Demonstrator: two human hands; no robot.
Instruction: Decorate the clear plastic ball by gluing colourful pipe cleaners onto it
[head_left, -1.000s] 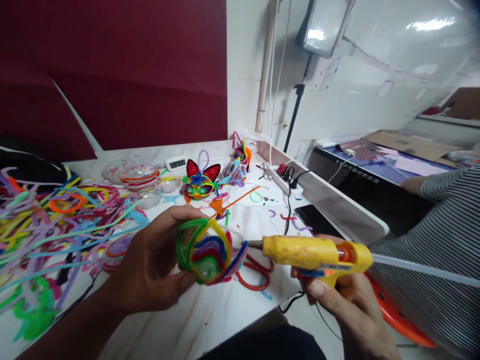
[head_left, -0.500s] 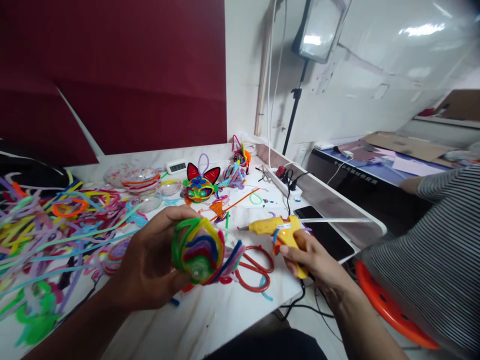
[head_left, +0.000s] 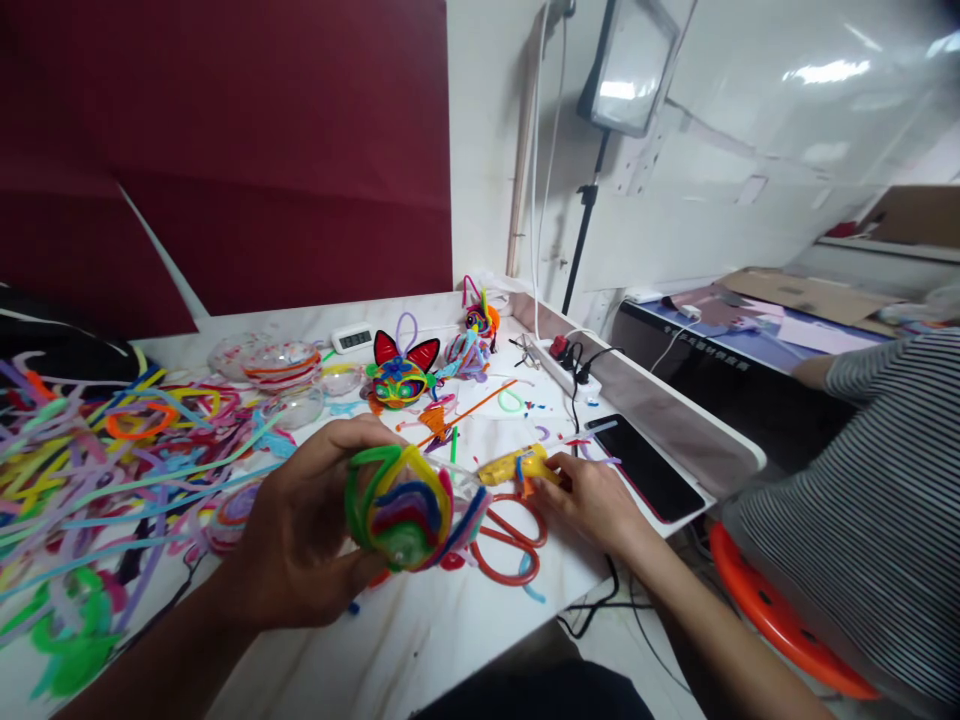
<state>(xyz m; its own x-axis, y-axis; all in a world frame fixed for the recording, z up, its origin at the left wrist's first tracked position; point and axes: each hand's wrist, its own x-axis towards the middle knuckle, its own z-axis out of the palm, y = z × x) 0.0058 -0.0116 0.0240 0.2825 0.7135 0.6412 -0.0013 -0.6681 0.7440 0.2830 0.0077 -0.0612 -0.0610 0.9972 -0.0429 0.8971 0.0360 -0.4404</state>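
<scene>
Ball of coloured fuzzy stems sits grasped in your left hand, above the white table; your right hand grips the yellow glue gun (low down, just beyond the red scissor handles).

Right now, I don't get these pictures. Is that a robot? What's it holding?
No robot here, just a person's two bare hands. The camera sits on the person's head and looks forward and down. The left hand holds a round, colourful craft piece made with fuzzy strips. The right hand holds a yellow glue gun by its handle, close to the white table. On the table are a heap of fuzzy strips, a little figure with red ears, red scissor handles and a black phone.
</scene>
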